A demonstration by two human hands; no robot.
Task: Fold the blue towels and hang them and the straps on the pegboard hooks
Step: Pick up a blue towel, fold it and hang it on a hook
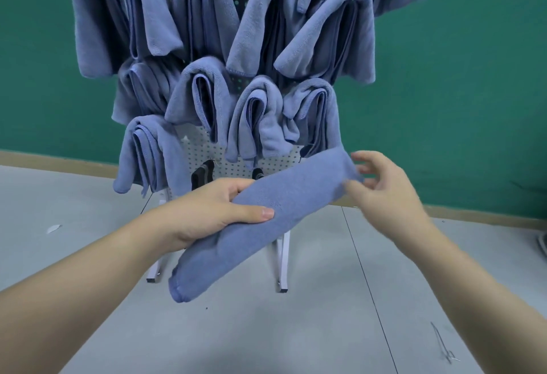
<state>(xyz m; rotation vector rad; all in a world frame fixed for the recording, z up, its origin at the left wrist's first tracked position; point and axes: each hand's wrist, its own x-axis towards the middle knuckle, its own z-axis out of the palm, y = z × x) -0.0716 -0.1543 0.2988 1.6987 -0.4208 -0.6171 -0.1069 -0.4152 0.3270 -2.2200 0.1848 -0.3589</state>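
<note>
We hold a folded blue towel in front of the pegboard, slanting from low on the left to high on the right, its lower end hanging free below our left hand. That hand grips the towel near its middle, thumb lying across the near face and fingers curled round the far side. Our right hand is at the towel's upper end, just below the pegboard's lowest right bundle; its fingers are loosely spread and blurred, touching the corner of the cloth, and we cannot tell whether they pinch it.

Behind the towel, the pegboard is white and perforated, showing bare only near its bottom. The rest of it is covered with hung towels, draped over hooks in several rows, the lowest row ending just above the held towel. Two dark items sit at the pegboard's bottom edge, just behind our left hand; we cannot tell what they are. White legs run down from the pegboard to a grey floor. Behind the pegboard stands a green wall with a tan skirting.
</note>
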